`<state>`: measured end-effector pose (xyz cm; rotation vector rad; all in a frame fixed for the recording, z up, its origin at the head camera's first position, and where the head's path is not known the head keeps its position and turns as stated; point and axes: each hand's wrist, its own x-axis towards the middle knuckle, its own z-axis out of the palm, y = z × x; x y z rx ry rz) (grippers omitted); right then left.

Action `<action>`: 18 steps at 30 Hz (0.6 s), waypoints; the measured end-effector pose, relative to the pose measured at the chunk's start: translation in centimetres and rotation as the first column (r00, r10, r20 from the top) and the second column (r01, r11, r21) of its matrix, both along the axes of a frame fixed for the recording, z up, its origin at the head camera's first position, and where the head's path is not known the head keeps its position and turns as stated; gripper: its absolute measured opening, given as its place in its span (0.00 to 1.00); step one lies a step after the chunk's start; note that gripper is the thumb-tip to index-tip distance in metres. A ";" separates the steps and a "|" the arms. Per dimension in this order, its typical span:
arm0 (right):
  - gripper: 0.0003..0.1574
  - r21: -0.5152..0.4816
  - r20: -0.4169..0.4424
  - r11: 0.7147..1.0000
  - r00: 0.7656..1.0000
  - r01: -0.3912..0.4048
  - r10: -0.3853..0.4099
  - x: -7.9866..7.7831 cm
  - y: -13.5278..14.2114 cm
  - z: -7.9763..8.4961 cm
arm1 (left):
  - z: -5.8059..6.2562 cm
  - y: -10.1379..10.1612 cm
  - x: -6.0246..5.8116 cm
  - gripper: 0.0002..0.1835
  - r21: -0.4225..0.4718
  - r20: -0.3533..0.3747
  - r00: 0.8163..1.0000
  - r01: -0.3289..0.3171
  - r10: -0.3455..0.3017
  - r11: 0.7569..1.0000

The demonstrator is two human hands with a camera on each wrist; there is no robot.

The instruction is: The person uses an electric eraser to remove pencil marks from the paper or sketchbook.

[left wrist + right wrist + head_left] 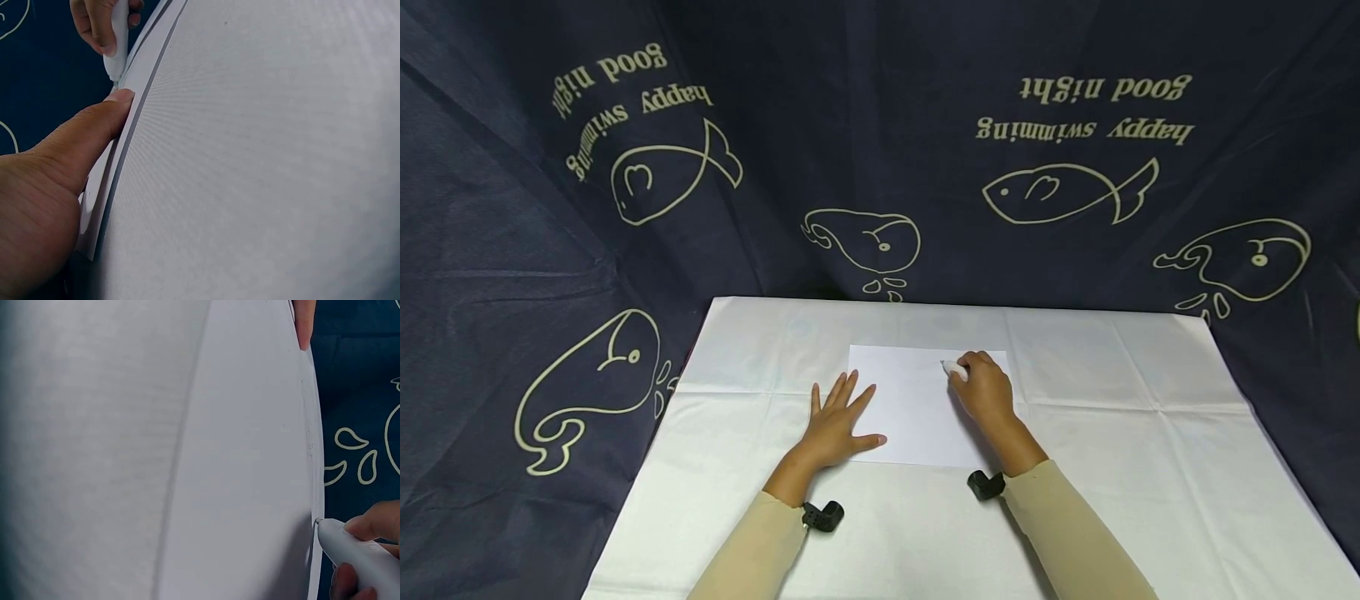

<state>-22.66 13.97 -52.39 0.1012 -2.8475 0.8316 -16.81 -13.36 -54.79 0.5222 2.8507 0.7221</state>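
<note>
A white sheet of paper (917, 408) lies on the white-covered table. On its left part my left hand (829, 433) rests with fingers spread, the thumb (94, 128) reaching along the paper's near edge. My right hand (988, 393), over the right part of the sheet, grips a thick white pen-shaped tool (356, 550) with a narrow metal tip. That tip points down and left, at or very near the paper's upper area; whether it touches cannot be told. Faint dark marks (309, 450) show on the paper in the right wrist view.
The white tablecloth (1097, 450) has fold creases and extends around the paper. Behind the table hangs a dark blue cloth (850, 125) with pale fish drawings and lettering. Black wrist cameras (826, 517) sit on both wrists.
</note>
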 end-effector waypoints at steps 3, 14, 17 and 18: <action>0.15 -0.002 -0.001 1.000 1.000 -0.010 0.010 0.1 0.0 0.0 | 0.0 0.0 0.0 0.48 0.002 -0.001 1.000 0.000 0.000 1.000; 0.15 0.009 0.003 0.999 0.999 -0.032 0.032 0.1 -0.3 0.2 | -0.2 0.0 -0.1 0.48 0.002 -0.007 1.000 0.001 -0.001 1.000; 0.15 0.017 0.006 0.999 1.000 -0.030 0.030 0.1 -0.4 0.2 | -0.2 0.0 -0.1 0.48 -0.002 -0.003 1.000 0.004 -0.004 1.000; 0.15 0.020 0.006 0.999 1.000 -0.028 0.028 0.0 -0.4 0.2 | -0.2 0.0 -0.1 0.48 0.000 -0.005 1.000 0.004 -0.004 1.000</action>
